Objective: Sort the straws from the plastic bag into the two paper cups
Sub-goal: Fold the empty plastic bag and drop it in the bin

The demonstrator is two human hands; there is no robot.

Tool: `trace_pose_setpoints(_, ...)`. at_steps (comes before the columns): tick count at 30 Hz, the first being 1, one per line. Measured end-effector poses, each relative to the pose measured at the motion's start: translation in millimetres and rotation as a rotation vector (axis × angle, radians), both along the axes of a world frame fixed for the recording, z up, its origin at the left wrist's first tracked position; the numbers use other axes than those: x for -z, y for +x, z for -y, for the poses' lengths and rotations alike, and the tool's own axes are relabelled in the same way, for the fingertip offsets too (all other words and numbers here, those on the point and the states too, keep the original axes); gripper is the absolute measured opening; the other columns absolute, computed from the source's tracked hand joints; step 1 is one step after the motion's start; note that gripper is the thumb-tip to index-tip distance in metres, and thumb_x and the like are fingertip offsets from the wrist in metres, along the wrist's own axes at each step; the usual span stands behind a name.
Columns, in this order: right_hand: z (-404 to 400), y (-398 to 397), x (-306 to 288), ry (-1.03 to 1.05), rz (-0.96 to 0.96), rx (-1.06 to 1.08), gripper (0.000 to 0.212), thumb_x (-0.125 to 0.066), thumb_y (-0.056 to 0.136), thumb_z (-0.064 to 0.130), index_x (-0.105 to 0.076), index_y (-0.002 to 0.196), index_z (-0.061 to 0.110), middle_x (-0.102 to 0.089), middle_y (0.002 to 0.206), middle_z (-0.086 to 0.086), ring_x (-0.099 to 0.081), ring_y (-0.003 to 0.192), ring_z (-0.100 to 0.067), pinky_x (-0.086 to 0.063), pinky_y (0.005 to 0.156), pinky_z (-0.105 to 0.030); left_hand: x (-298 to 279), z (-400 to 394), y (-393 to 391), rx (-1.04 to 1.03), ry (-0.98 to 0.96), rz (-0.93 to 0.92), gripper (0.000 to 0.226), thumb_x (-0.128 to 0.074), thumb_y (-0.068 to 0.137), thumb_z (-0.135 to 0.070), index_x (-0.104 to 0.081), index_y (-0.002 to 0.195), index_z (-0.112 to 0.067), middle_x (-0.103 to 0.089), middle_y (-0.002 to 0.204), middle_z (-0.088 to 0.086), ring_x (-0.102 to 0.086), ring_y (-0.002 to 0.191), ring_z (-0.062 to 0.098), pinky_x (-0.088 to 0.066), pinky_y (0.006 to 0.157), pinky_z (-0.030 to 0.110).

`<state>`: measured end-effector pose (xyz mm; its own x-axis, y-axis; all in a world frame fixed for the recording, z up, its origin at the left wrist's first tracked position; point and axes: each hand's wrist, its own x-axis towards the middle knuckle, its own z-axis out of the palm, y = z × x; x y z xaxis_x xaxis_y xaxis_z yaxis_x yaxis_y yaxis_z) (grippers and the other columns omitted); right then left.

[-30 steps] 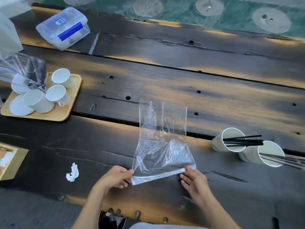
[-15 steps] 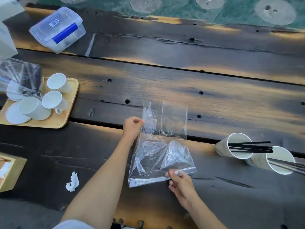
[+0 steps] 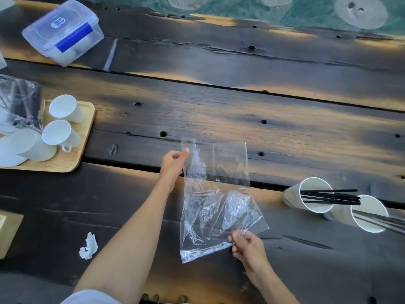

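Observation:
A clear, crumpled plastic bag (image 3: 215, 202) lies flat on the dark wooden table (image 3: 219, 110) with nothing visible inside it. My left hand (image 3: 173, 162) pinches its far left corner. My right hand (image 3: 246, 245) pinches its near edge. At the right stand two white paper cups. The left cup (image 3: 315, 195) holds several black straws (image 3: 331, 196) that stick out to the right. The right cup (image 3: 368, 213) holds several clear straws (image 3: 385, 222) that run off toward the frame's right edge.
A wooden tray (image 3: 72, 159) at the left holds small white cups and saucers, with another plastic bag of dark items (image 3: 19, 104) on it. A lidded plastic box (image 3: 63, 32) sits far left. A white paper scrap (image 3: 88, 246) lies near my left arm.
My left hand let go of the bag's near edge and went to its far left corner. My right hand kept hold of the near edge. The bag now lies more stretched out.

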<state>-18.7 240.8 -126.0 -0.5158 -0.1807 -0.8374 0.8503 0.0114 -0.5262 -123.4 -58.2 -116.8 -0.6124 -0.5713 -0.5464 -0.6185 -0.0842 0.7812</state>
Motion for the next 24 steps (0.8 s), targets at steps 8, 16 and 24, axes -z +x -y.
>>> trace_pose_setpoints(8, 2, -6, -5, 0.041, -0.078, -0.038, 0.010, -0.060, 0.096, 0.006, -0.064, 0.087, 0.004, -0.068, 0.076, -0.007, -0.051, 0.052, -0.010, -0.044, 0.047, -0.020, -5, -7, -13, 0.035, -0.040, -0.045, 0.021, -0.064, 0.091, -0.023, -0.061, 0.074, -0.011, -0.060, 0.070, 0.001, -0.055, 0.069, 0.013, -0.050, 0.071, 0.032)
trace_pose_setpoints(16, -13, -8, 0, 0.067, -0.001, 0.144, 0.018, -0.063, 0.094, 0.010, -0.063, 0.077, 0.005, -0.059, 0.065, -0.006, -0.050, 0.047, -0.010, -0.044, 0.044, -0.020, -6, 23, -19, -0.111, -0.064, -0.026, 0.025, -0.052, 0.097, -0.014, -0.050, 0.072, -0.009, -0.050, 0.063, 0.006, -0.047, 0.061, 0.018, -0.044, 0.066, 0.032)
trace_pose_setpoints(24, -15, -11, -3, 0.047, 0.088, 0.189, 0.020, -0.066, 0.092, 0.011, -0.058, 0.074, 0.008, -0.055, 0.065, -0.006, -0.051, 0.049, -0.013, -0.045, 0.042, -0.021, 1, 22, -3, -0.090, 0.149, 0.032, 0.029, -0.058, 0.098, -0.030, -0.053, 0.077, -0.012, -0.048, 0.064, 0.004, -0.048, 0.056, 0.018, -0.048, 0.066, 0.035)
